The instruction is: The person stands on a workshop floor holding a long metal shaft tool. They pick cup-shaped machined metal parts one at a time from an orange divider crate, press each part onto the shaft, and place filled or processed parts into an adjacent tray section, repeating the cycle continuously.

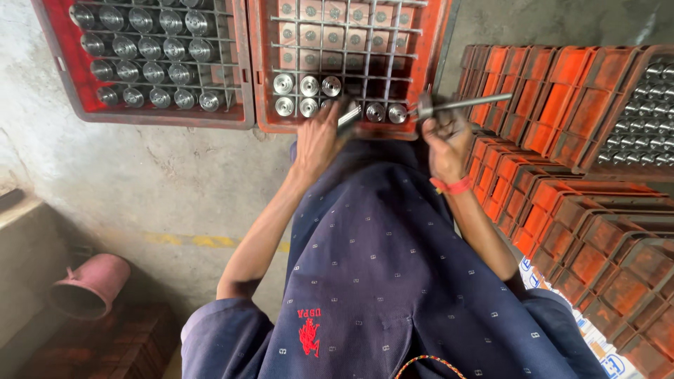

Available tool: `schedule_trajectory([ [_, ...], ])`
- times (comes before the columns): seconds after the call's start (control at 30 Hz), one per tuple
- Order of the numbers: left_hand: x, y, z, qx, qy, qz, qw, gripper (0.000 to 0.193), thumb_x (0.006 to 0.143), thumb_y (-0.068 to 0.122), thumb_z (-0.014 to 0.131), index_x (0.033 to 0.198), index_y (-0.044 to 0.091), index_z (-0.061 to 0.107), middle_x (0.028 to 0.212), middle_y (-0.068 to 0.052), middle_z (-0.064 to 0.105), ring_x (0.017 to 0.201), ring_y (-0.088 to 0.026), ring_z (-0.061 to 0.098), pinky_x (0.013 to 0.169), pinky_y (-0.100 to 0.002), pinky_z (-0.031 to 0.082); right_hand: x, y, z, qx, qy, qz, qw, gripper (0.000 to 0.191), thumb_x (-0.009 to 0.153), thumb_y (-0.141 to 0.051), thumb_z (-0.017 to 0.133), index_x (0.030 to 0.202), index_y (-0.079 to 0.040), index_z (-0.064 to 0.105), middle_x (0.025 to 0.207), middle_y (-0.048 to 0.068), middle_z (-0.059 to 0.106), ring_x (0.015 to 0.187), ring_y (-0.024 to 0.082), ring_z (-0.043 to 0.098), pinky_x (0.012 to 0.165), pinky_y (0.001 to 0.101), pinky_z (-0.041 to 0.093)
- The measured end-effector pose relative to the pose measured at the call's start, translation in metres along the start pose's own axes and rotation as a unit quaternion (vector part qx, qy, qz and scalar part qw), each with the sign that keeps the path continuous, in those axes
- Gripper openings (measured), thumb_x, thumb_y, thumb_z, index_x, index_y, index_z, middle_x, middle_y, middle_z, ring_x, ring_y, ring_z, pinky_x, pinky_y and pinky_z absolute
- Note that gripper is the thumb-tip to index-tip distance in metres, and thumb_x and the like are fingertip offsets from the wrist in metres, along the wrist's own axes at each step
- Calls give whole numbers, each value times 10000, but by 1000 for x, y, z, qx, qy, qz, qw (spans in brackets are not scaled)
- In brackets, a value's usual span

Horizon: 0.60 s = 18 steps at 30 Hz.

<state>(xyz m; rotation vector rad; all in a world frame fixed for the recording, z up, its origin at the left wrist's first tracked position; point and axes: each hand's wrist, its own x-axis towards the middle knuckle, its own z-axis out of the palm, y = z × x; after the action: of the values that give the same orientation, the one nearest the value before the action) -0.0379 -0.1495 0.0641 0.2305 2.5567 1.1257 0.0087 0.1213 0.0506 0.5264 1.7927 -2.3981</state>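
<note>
A red crate (pixel 144 116) full of metal cylinders (pixel 144 70) sat far left on the concrete floor (pixel 140 182). Stacked orange crates (pixel 583 210) stood right. A pink bucket (pixel 91 284) lay tipped near left.

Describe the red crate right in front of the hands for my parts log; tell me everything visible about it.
The red crate looks like worn plastic, fitted with a grey wire grid forming cells. It lies flat on the concrete floor beside a fuller twin. Shiny metal cylinders stand upright in its near rows; the far cells show only brownish squares. The left hand reaches into its near edge.
</note>
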Motion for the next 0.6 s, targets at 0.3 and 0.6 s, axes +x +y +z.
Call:
schedule_trajectory([
  [0.3, 14, -23, -2, -35, 73, 104, 991, 390, 926, -6, 618, 1295, 104, 677, 1214, -136, 704, 964, -324, 711, 797, -399, 598, -2, 1, 13, 58, 54, 17, 997, 332, 999, 109, 686, 1305, 44, 573, 924, -66, 462, 867, 51, 457, 853, 208, 424],
  [0.6, -4, -127, -157, 171, 71, -21, 983, 194, 849, 100, 758, 1043, 96, 754, 969, -154, 741, 834, -369, 716, 675, -464, 547, -12, 23, 27, 97, 76, 28, 992, 427, 891, 130, 694, 1291, 31, 584, 957, -75, 463, 892, 37, 454, 855, 186, 409],
])
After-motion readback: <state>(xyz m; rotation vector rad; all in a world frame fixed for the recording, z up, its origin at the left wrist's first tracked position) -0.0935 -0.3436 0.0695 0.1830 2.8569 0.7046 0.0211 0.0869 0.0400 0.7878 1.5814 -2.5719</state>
